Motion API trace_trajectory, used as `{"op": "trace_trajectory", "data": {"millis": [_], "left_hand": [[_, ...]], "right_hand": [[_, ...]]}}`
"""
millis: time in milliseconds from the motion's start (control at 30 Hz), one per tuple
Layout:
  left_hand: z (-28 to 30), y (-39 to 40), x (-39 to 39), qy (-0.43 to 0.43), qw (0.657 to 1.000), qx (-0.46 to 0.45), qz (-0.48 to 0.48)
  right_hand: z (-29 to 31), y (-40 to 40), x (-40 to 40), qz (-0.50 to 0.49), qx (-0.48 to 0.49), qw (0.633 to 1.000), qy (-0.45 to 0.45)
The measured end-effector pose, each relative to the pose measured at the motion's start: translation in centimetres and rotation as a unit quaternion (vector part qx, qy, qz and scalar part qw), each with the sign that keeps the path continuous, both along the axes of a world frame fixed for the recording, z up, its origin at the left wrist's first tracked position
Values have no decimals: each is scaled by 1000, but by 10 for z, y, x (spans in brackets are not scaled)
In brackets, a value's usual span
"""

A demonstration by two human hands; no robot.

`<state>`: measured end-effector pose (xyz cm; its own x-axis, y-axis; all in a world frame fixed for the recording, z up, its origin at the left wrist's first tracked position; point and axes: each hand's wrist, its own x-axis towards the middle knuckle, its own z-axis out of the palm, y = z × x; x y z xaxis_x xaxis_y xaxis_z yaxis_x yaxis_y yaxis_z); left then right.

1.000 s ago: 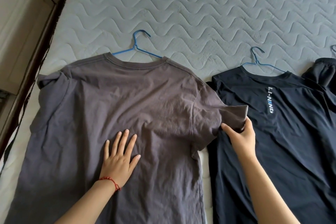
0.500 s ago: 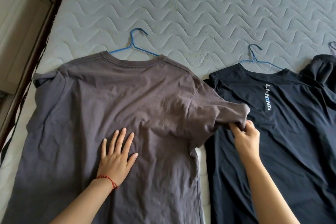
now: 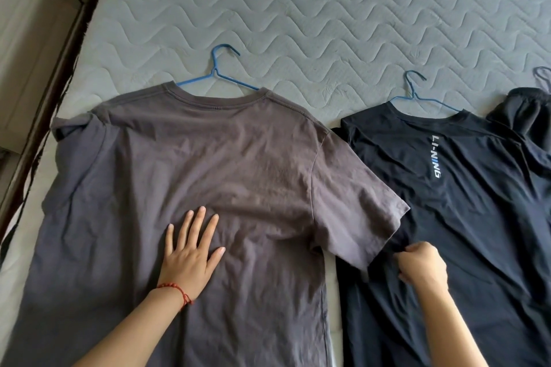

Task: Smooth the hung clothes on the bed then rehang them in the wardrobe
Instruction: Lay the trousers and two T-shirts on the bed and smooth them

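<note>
I have the crumpled grey-brown cotton T-shirt (image 3: 208,188) lying back-up on the quilted grey mattress of the bed (image 3: 328,9), its collar away from me and its hem toward me, so its long axis runs straight out from my body. It sits on a thin blue wire hanger (image 3: 219,74) whose hook points up the bed.

My left hand (image 3: 190,259) lies flat on the middle of the shirt's back, fingers straight and spread, pinning the cloth and gripping nothing. My right hand (image 3: 422,267) is curled into a loose fist just beside the lower corner of the shirt's right sleeve (image 3: 354,205). It seems to pinch dark fabric there, but I cannot tell whether that is the sleeve hem or the black sports T-shirt with the white vertical logo (image 3: 465,217) underneath, which lies alongside on its own blue hanger (image 3: 417,92).

What matters next, as I judge it, is that the sleeve slants outward and toward me, overlapping the black shirt. The right hand is the nearer one, so it should draw the sleeve along that slant while the left holds the body still. The far left sleeve (image 3: 71,134) is bunched and folded, well apart from both hands, and will need the left.
</note>
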<state>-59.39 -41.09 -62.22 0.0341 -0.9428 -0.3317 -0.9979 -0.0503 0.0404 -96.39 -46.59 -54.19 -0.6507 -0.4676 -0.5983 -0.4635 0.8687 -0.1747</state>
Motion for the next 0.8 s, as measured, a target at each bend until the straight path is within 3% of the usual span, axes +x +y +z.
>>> {"op": "trace_trajectory", "data": {"millis": [133, 233, 400, 500, 667, 800], "left_hand": [[2, -1, 0, 3, 1000, 4, 0], [3, 0, 0, 0, 1000, 9, 9], [14, -7, 4, 6, 1000, -13, -22], [30, -12, 23, 82, 993, -83, -21], [50, -29, 110, 149, 943, -257, 151], [57, -56, 186, 215, 843, -303, 390]], "right_hand": [[14, 0, 41, 70, -156, 983, 74], [9, -1, 107, 230, -328, 915, 42], [-15, 3, 227, 447, -344, 825, -33], [-42, 4, 270, 508, -303, 806, -27], [-77, 13, 292, 546, -264, 794, 29], [-83, 14, 294, 544, -280, 790, 53]]}}
